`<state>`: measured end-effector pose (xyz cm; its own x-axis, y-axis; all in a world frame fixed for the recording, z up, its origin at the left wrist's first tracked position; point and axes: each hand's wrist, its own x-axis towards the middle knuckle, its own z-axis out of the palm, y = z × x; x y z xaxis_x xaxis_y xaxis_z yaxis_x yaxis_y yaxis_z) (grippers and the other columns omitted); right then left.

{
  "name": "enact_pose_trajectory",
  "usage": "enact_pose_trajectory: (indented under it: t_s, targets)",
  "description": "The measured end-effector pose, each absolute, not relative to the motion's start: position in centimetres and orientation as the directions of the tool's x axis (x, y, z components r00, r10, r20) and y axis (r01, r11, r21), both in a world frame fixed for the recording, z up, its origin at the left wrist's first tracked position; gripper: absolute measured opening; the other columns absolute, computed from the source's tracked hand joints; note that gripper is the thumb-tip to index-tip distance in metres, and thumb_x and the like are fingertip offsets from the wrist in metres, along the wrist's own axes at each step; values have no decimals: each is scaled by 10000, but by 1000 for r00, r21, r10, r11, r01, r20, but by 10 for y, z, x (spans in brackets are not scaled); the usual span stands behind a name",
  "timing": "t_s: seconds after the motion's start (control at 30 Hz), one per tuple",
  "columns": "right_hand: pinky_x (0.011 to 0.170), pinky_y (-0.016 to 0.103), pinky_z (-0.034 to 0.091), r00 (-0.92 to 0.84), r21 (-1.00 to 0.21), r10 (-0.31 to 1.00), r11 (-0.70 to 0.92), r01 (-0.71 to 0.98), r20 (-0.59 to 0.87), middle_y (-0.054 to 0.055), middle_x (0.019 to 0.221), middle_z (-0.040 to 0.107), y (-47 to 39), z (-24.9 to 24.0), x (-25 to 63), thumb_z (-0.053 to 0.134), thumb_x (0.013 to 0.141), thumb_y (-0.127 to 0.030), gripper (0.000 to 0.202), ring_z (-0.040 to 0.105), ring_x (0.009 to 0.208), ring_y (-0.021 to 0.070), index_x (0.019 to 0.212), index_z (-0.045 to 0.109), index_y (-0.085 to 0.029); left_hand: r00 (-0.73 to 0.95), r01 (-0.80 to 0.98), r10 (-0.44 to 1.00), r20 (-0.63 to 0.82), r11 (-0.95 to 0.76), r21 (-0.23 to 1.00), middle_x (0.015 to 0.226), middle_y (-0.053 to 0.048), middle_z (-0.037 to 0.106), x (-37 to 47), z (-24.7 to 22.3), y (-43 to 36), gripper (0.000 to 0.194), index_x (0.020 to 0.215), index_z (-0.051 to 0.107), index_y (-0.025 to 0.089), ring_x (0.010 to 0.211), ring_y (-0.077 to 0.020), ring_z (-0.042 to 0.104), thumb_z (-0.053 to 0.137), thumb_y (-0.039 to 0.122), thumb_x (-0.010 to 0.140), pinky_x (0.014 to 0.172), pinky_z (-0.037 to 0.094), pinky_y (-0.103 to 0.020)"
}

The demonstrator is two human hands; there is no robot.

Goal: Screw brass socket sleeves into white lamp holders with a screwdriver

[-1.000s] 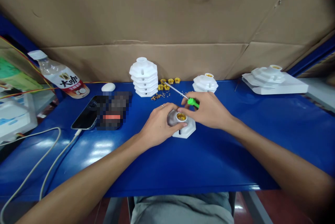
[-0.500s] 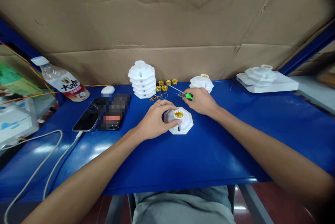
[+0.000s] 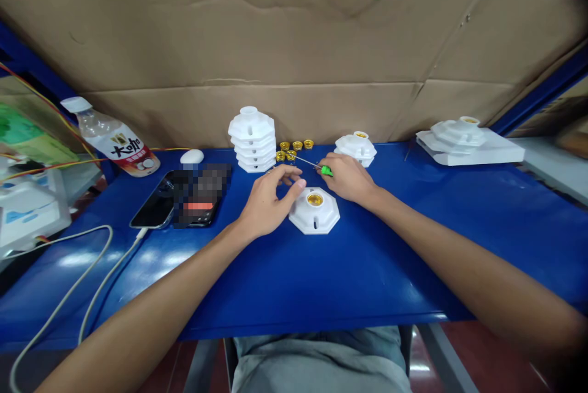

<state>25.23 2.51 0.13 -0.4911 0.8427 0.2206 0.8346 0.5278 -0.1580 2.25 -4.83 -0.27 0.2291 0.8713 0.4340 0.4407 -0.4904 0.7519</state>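
A white octagonal lamp holder (image 3: 323, 219) with a brass-coloured threaded socket lies flat on the blue table in front of me. My left hand (image 3: 272, 200) is at its upper left, thumb and curled fingers apart with nothing seen between them. The thumb tip is close to the holder's edge; whether it touches I cannot tell. In my right hand (image 3: 348, 176), just behind the holder, is a screwdriver (image 3: 326, 171) with a green handle, its thin shaft pointing left toward several brass threaded shells (image 3: 297, 145). The left fingers largely hide the small parts that lie behind them.
A stack of white lamp holders (image 3: 254, 139) stands behind my left hand. More holders (image 3: 355, 149) sit behind my right hand, and others (image 3: 459, 133) rest on a white box at the right. Leftward lie two phones (image 3: 154, 200), a white cable (image 3: 108, 270) and a bottle (image 3: 122, 145).
My left hand has let go of the lamp holder and shifted up and left, its fingers over the small parts. The right hand still holds the screwdriver, nearly in place.
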Motion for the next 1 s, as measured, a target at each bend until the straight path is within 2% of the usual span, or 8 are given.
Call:
enact_pose_trajectory:
  t_s: [0.27, 0.47, 0.57, 0.63, 0.7, 0.77, 0.87, 1.0]
  targets:
    - [764, 370, 448, -472, -165, 858, 505, 847, 205, 174, 1113, 727, 23, 1, 249, 499, 1034, -163, 234, 679, 919, 266, 1039, 732, -146, 188, 442, 887, 422, -460, 770, 1178, -85, 800, 20, -7, -44, 240, 1178, 711, 206, 1029, -228, 749, 607, 383, 1054, 933, 592, -407]
    - [872, 376, 493, -454, -301, 843, 530, 793, 289, 148, 1120, 716, 27, 3, 252, 497, 1044, -197, 180, 680, 985, 257, 1042, 673, -161, 148, 419, 910, 388, -413, 808, 1184, -92, 807, 19, -8, -41, 210, 1145, 732, 212, 1060, -239, 757, 603, 347, 1048, 945, 602, -427]
    - [867, 352, 519, -448, -462, 822, 569, 681, 351, 84, 1041, 732, 19, 11, 249, 464, 1094, -318, 220, 687, 951, 212, 1054, 644, -197, 124, 334, 925, 359, -380, 863, 1136, -93, 820, 19, -10, -38, 192, 1107, 765, 202, 1027, -242, 772, 676, 339, 1006, 930, 619, -436]
    - [781, 349, 521, -422, -688, 825, 554, 470, 376, 50, 936, 731, 7, 17, 244, 534, 1075, -449, 263, 679, 855, 202, 1042, 651, -215, 150, 234, 930, 335, -362, 902, 1103, -90, 831, 21, -11, -38, 211, 1096, 789, 199, 1001, -245, 784, 752, 354, 957, 935, 632, -448]
    - [714, 343, 508, -425, -804, 829, 510, 306, 364, 14, 821, 699, -5, 21, 237, 603, 1033, -521, 298, 654, 764, 188, 1018, 660, -229, 187, 117, 936, 297, -321, 940, 1106, -88, 839, 23, -9, -40, 253, 1105, 805, 201, 995, -250, 793, 799, 374, 920, 946, 646, -465]
    - [682, 335, 499, -446, -858, 827, 469, 211, 342, -9, 762, 669, -16, 22, 232, 634, 1016, -534, 298, 637, 725, 177, 1018, 670, -238, 197, 27, 945, 262, -273, 962, 1114, -85, 843, 25, -6, -43, 260, 1093, 818, 204, 1009, -254, 795, 806, 391, 913, 964, 650, -480]
    - [659, 322, 488, -452, -888, 831, 433, 156, 325, -23, 741, 651, -23, 21, 227, 663, 1006, -514, 269, 630, 709, 170, 1029, 687, -247, 165, -30, 959, 231, -229, 973, 1069, -73, 848, 27, -1, -47, 227, 1032, 837, 215, 997, -252, 790, 821, 396, 897, 967, 648, -481]
    - [637, 306, 466, -440, -887, 828, 442, 132, 347, -33, 706, 615, -23, 17, 225, 706, 987, -480, 240, 607, 683, 158, 1019, 720, -242, 150, -97, 974, 170, -156, 983, 919, -66, 830, 28, -5, -46, 247, 982, 839, 211, 835, -213, 759, 863, 423, 858, 849, 649, -425]
